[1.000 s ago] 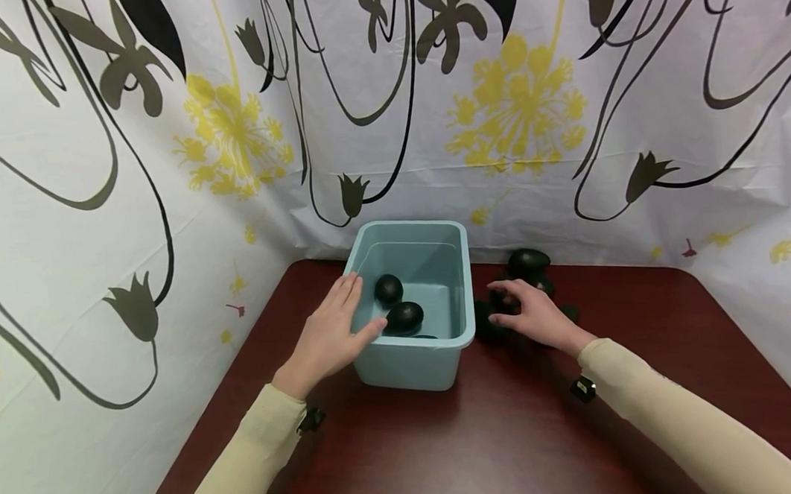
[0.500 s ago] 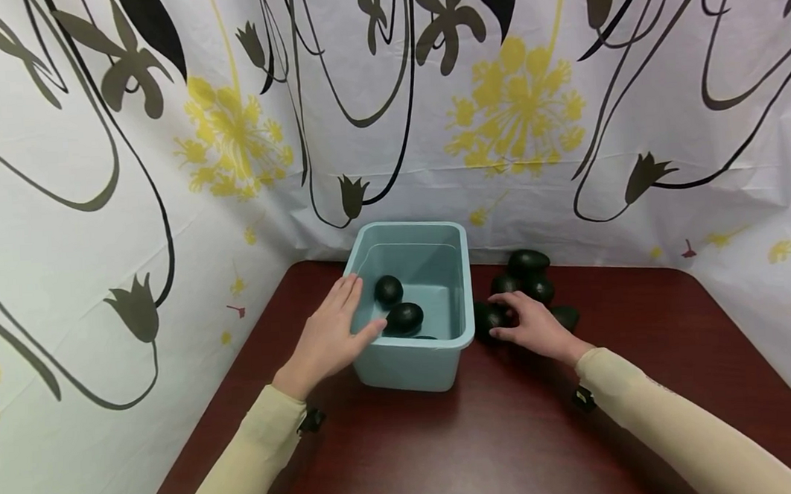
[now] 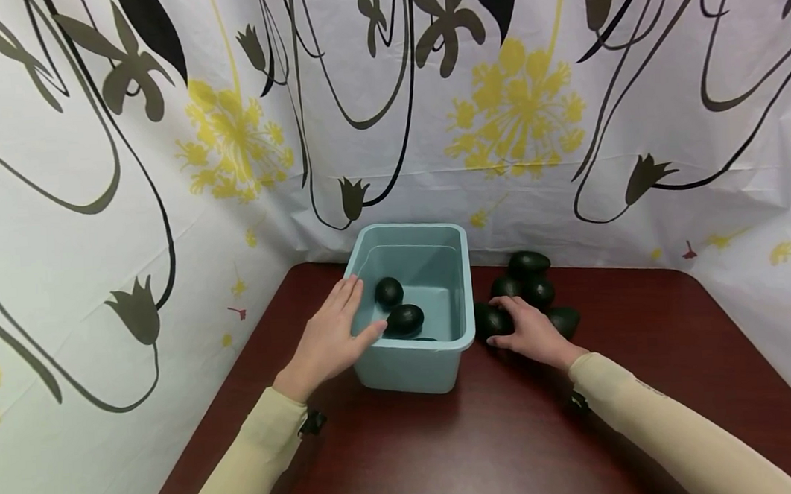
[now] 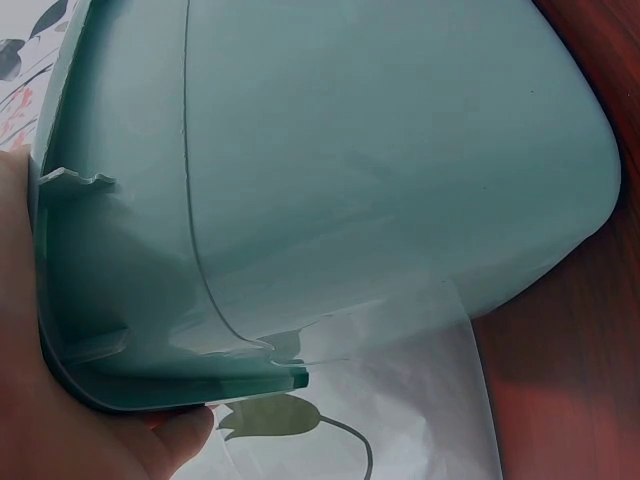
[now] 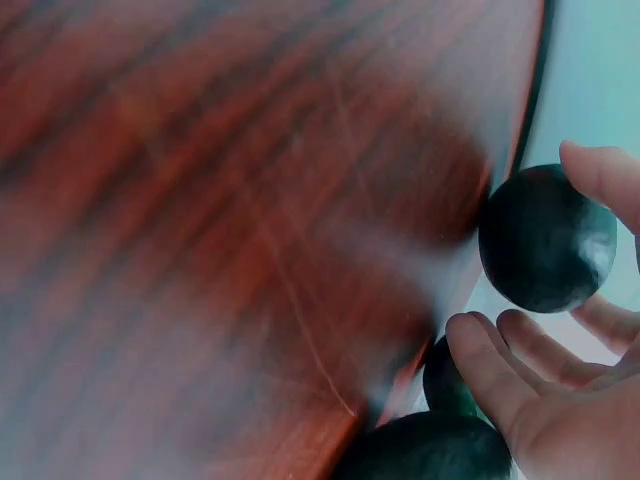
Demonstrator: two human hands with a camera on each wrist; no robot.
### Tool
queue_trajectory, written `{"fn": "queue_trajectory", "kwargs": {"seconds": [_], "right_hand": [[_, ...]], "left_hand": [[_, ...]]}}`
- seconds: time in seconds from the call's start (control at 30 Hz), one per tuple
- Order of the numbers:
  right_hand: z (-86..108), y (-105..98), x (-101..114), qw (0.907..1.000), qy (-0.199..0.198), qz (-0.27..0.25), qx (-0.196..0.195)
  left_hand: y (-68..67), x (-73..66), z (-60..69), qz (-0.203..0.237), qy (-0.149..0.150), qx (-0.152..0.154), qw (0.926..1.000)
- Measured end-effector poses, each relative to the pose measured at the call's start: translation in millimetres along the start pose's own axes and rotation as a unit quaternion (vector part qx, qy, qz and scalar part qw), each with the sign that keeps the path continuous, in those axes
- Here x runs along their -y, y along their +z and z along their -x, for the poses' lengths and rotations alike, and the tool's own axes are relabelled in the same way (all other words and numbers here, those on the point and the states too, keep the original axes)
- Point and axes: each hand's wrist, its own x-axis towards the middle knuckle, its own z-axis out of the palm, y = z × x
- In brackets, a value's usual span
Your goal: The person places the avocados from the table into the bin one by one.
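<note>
A pale blue-green plastic bin [image 3: 411,369] stands on the table, with two dark avocados visible inside, one near the left wall [image 3: 388,293] and one nearer the front [image 3: 404,319]. Part of another dark thing shows below the front rim. My left hand [image 3: 329,340] rests with straight fingers on the bin's left rim; the left wrist view shows the thumb [image 4: 185,435] beside a rim corner. Just right of the bin, my right hand [image 3: 530,333] holds an avocado [image 3: 492,320] between thumb and fingers. The same avocado [image 5: 548,238] appears under the thumb in the right wrist view.
Behind and right of my right hand lie several more avocados, including one at the back [image 3: 529,263] and one at the right [image 3: 564,320]. The dark red table [image 3: 486,444] meets a flower-patterned curtain [image 3: 391,165] at the back and left.
My right hand has come down and toward the front from over the pile, and now closes on the avocado beside the bin. The left hand and bin stay put.
</note>
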Motion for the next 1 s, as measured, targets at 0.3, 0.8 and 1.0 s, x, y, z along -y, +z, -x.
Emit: {"fn": "queue_trajectory", "kwargs": {"seconds": [0.3, 0.8, 1.0], "right_hand": [[-3.9, 6, 0, 0.9998, 0.016, 0.01, -0.01], [-2.3, -7, -1, 0.9977, 0.045, -0.049, -0.006], [-1.0, -20, 5, 0.9959, 0.038, -0.082, -0.009]], "left_hand": [[-0.4, -0.7, 0.4, 0.002, -0.003, 0.003, 1.0], [-0.6, -1.9, 1.2, 0.004, -0.001, 0.003, 1.0], [-1.4, -1.3, -0.1, 0.003, 0.002, -0.002, 1.0]]}}
